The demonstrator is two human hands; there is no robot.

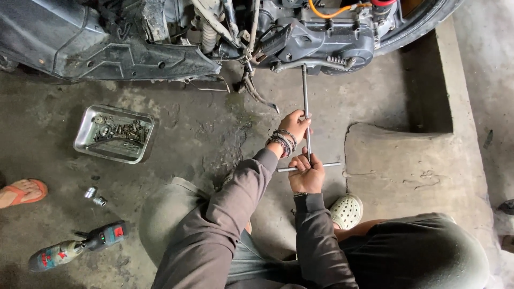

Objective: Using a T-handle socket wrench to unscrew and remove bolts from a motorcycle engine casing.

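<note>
A long steel T-handle wrench (pixel 305 91) runs from my hands up to the grey engine casing (pixel 326 43) of a scooter, its tip against a bolt on the casing's lower edge. My left hand (pixel 294 126), with beaded bracelets on the wrist, is closed around the middle of the shaft. My right hand (pixel 306 174) grips the near end where the crossbar (pixel 329 165) meets the shaft. I am squatting, with both arms in brown sleeves.
A metal tray (pixel 85 120) with several bolts and small parts lies on the concrete floor at left. Two sockets (pixel 95 197) and a cordless power tool (pixel 75 247) lie nearer. Another person's sandalled foot (pixel 21 192) is at the left edge. A raised concrete step (pixel 407 166) is at right.
</note>
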